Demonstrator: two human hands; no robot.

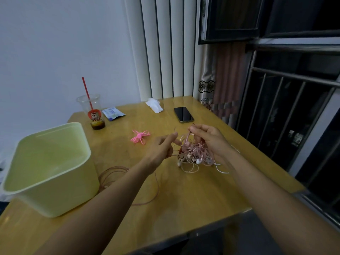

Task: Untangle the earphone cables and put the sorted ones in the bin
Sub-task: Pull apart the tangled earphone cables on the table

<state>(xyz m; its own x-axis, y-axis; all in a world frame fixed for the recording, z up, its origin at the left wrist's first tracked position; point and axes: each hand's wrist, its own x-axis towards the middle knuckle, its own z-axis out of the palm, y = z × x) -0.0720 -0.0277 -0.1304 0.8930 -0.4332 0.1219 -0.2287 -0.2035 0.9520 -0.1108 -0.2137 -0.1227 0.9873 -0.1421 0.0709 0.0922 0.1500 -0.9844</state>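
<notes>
A tangle of pink and white earphone cables hangs partly lifted over the middle of the wooden table. My right hand pinches strands at the top of the tangle and holds it up. My left hand is just left of the tangle, with curled fingers gripping a thin strand that leads into it. A loose pink cable lies looped on the table under my left forearm, beside the pale green bin at the left. A bundled pink cable lies apart, farther back.
A black phone, a crumpled white tissue, a blue packet and a plastic cup with a red straw sit along the far side. A barred window is at the right, beyond the table's edge.
</notes>
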